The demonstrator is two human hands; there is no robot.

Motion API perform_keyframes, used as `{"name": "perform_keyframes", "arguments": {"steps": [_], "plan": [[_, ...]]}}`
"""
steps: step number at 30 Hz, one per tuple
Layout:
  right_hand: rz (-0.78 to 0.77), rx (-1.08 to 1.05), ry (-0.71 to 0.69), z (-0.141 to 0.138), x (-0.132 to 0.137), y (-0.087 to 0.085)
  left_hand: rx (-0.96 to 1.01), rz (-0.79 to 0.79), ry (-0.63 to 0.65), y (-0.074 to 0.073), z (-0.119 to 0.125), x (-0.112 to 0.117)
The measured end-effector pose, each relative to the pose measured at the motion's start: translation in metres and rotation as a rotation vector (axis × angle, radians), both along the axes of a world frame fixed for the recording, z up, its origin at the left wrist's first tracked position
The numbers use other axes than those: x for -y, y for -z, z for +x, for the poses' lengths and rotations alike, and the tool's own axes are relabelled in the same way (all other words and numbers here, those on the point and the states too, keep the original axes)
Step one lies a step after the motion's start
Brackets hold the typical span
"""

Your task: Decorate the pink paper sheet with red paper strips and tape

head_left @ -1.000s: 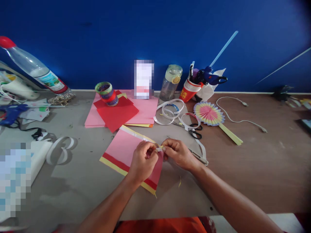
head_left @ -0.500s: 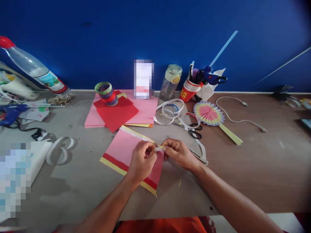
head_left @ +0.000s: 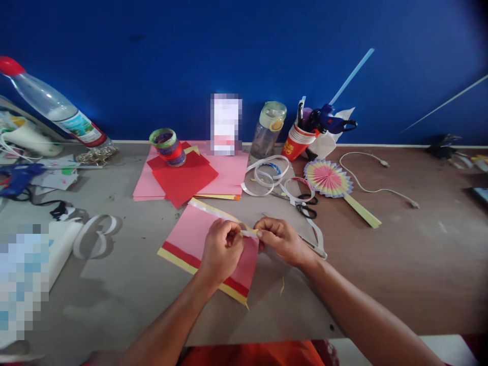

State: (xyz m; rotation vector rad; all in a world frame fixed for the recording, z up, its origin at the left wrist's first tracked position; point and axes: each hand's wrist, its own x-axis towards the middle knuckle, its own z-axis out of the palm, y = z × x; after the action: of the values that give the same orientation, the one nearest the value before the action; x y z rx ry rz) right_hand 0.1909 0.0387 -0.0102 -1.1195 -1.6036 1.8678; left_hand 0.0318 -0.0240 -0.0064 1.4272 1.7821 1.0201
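A pink sheet of paper point(head_left: 189, 229) with red and yellow bands lies tilted on the table. A shiny whitish strip, which looks like tape, runs along its far yellow edge. At that edge's right end, a short white strip point(head_left: 248, 234) stretches between both hands. My left hand point(head_left: 222, 249), over the sheet, is closed with thumb and fingers pinching the strip's left end. My right hand point(head_left: 280, 240) pinches the right end together with the sheet's yellow corner. The fingertips partly hide what they grip.
Behind the sheet lie red paper point(head_left: 186, 178) and pink sheets point(head_left: 232, 175). Scissors point(head_left: 306, 210), a utility knife point(head_left: 313, 247) and loose white tape loops point(head_left: 263, 189) lie near my right hand. A pleated paper fan point(head_left: 328, 178), paper cup point(head_left: 295, 142) and bottle point(head_left: 268, 132) stand or lie beyond.
The pinched corner and the sheet have shifted very slightly to the right. My left hand has moved a little left, showing slightly more of the white strip.
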Motion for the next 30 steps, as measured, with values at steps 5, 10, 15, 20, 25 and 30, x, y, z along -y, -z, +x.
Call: {"name": "perform_keyframes", "arguments": {"steps": [5, 10, 15, 20, 25, 30], "plan": [[-0.022, -0.019, -0.002, 0.001, -0.001, 0.0, -0.013, 0.013, -0.021, 0.002, -0.004, -0.001], [-0.086, -0.076, 0.012, 0.004, -0.003, 0.007, -0.064, 0.009, -0.038, 0.003, -0.008, -0.002], [-0.143, -0.076, 0.015, 0.01, -0.007, 0.015, -0.137, 0.016, -0.046, 0.003, -0.012, -0.003], [-0.167, 0.018, 0.032, 0.013, -0.01, 0.012, -0.253, 0.031, -0.035, 0.005, -0.017, -0.004], [-0.097, 0.139, 0.049, 0.017, -0.011, 0.012, -0.414, 0.029, -0.021, 0.006, -0.026, -0.003], [0.097, 0.34, 0.02, 0.021, -0.011, 0.009, -0.591, 0.031, -0.007, 0.016, -0.052, 0.006]]}}
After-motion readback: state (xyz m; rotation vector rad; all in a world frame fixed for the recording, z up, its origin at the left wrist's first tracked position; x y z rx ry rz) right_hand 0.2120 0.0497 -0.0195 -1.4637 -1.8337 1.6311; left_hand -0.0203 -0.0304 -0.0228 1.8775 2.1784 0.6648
